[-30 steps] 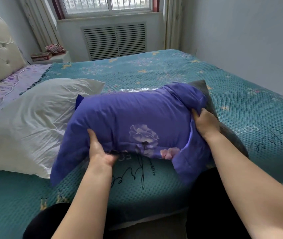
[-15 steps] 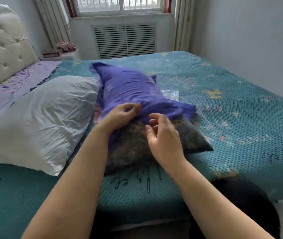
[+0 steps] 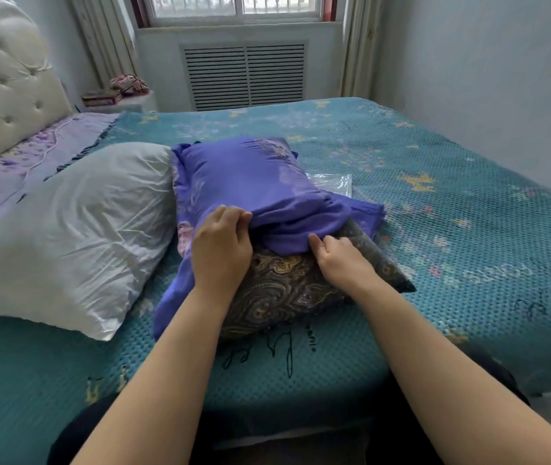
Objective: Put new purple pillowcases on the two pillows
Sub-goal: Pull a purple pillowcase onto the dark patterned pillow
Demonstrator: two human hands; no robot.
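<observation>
Since 0.5 s ago your right hand has dropped from hovering open above the pillow to gripping the purple pillowcase hem, and your left hand has shifted a bit toward you along the same hem; the case's far end now lies flatter on the bed.

Left hand: fingers curled, pinching a bunched fold of the case's open edge, knuckles up. Right hand: fingers curled under, thumb on top, pinching the hem where it crosses the dark paisley pillow. Hands are near each other, not touching.

Pillow lies on the teal bedspread, approx. the far two-thirds inside the case; near end and right corner stick out bare toward you. Loose case fabric trails down the left side of the pillow.

White pillow lies uncovered just left of it, touching the purple case. A clear plastic bag lies flat behind, partly under the case. Headboard far left.
</observation>
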